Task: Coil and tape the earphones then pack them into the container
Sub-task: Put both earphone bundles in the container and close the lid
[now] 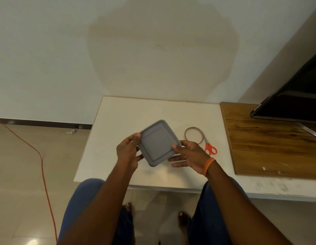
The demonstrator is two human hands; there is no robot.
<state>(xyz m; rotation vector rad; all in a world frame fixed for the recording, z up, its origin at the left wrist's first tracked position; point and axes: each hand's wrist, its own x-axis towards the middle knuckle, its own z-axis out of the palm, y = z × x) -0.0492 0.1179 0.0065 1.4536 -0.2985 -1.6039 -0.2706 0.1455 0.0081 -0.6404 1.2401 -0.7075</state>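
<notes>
While both hands hold the grey container (pixel 158 143) just above the middle of the white tabletop (pixel 118 112), the step in hand looks like the last one: closing or checking the box. The left hand (pixel 128 152) grasps its left edge, thumb on top of the lid and fingers curled beneath; the right hand (pixel 188 154) grasps the right corner the same way, thumb pressed on the lid's rim and fingers spread under the base. The container is turned so a corner points toward the person, and its lid is on, lying flat. The earphones are not to be seen anywhere; whether they already lie inside cannot be told, since the lid hides the inside. Near the right edge of the tabletop, just beyond the right hand, lies a tape roll (pixel 194 135), and touching it, nearer the front edge, the scissors (pixel 209 147) with orange handles; both are untouched. If the earphones are packed, I judge the task nearly done, and the next move calls for pressing along the lid's rim until every side seats, then setting the container down flat on the tabletop. If they are not inside, the lid must first come off, lifted at a corner while the other hand steadies the base.
</notes>
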